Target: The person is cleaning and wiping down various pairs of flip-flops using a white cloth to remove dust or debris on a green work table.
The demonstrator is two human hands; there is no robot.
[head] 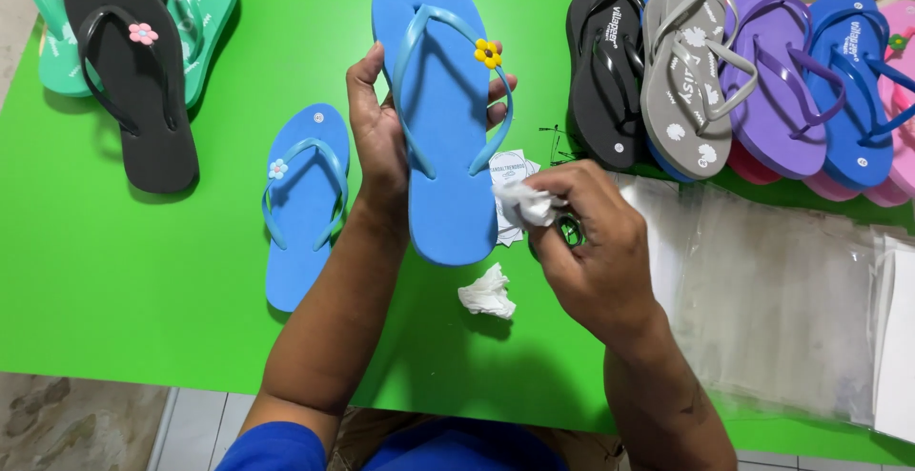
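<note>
The left hand (381,137) grips a blue sandal (440,118) upright; the right hand (591,242) pinches a tissue (524,206) beside it. Wiping seems underway; its mate (303,206) lies on the counter (143,271).

This looks like a small footwear packing workshop. A bright green counter (143,271) carries a row of new flip-flops (743,80) in many colours along its far right edge, more pairs (133,61) at the far left corner, and a stack of clear plastic bags (762,290) at the right edge.
</note>
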